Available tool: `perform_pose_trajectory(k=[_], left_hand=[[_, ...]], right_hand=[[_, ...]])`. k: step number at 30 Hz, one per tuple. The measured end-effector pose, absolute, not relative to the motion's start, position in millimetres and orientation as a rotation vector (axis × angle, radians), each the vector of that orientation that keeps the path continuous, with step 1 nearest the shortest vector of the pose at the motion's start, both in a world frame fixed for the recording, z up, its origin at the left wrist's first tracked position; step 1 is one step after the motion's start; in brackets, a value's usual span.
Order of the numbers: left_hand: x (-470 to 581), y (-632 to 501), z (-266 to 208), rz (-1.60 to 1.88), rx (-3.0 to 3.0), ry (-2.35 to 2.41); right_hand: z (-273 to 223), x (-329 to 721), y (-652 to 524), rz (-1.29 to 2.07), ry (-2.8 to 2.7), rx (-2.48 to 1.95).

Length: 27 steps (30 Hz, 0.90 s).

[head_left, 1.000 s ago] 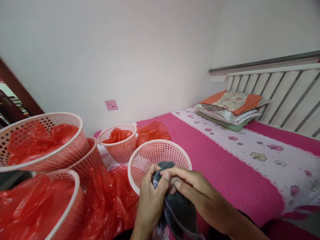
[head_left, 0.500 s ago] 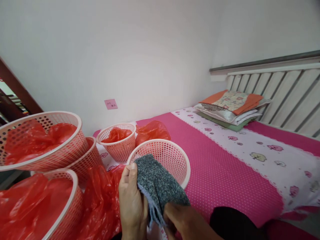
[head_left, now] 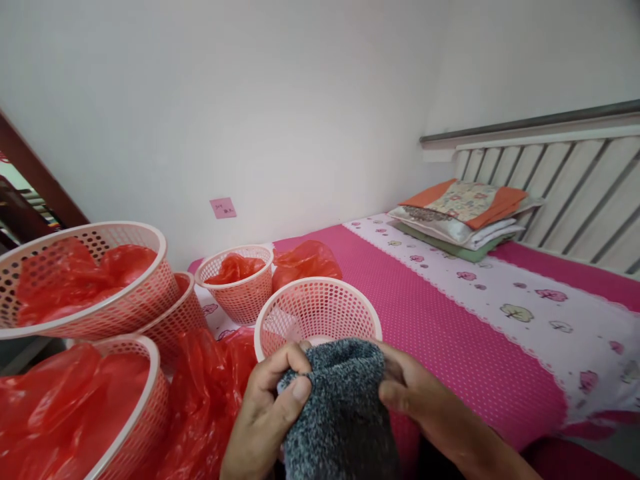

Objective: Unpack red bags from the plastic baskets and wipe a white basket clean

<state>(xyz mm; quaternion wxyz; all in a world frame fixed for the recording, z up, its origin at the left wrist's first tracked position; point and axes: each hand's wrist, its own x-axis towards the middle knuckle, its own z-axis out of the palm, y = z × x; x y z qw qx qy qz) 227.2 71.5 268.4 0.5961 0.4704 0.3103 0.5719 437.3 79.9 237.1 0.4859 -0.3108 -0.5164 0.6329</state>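
Observation:
Held up between both hands is a fuzzy, speckled dark grey-blue knitted piece (head_left: 340, 410); I cannot tell what kind of garment it is. My left hand (head_left: 270, 403) pinches its upper left edge between thumb and fingers. On the other side, my right hand (head_left: 407, 387) grips the upper right edge, thumb in front and fingers behind the fabric. The top edge sags a little between the hands, while the lower part hangs down past the bottom of the view. Just beyond it stands a pink perforated basket (head_left: 323, 300), its front rim partly hidden by the hands and fabric.
Pink baskets (head_left: 163, 267) with red plastic bags crowd the left, one resting above others. A smaller basket (head_left: 245, 293) and a red bag (head_left: 307, 263) sit near the wall. Folded bedding (head_left: 465, 210) lies by the bed's headboard (head_left: 560, 193). Another red bag (head_left: 200, 400) is beside my left hand.
The knitted piece has come down and turned, and its bluish loose-thread edge no longer shows. My right hand has moved up to its right edge; my left hand has lowered slightly.

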Motion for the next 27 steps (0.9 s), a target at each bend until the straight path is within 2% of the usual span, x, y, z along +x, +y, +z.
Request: perform_pose_trajectory(k=[3, 9, 16, 22, 27], left_hand=[[217.5, 76.6, 265.2, 1.270, 1.297, 0.830], [200.8, 93.1, 263.8, 1.212, 1.612, 0.924], [212.9, 88.0, 262.4, 1.233, 1.695, 0.914], [218.1, 73.6, 272.6, 1.173, 1.792, 0.862], [222.6, 77.9, 270.5, 1.182, 1.809, 0.980]], right_hand=[[235.2, 434.0, 75.2, 1.611, -1.223, -0.687], [245.8, 439.3, 64.8, 1.296, -1.332, -0.876], [254.5, 445.3, 64.2, 0.673, -1.648, -1.025], [265.7, 448.4, 60.8, 0.902, -1.954, -1.042], [265.3, 455.4, 57.5, 0.931, -1.849, -1.020]])
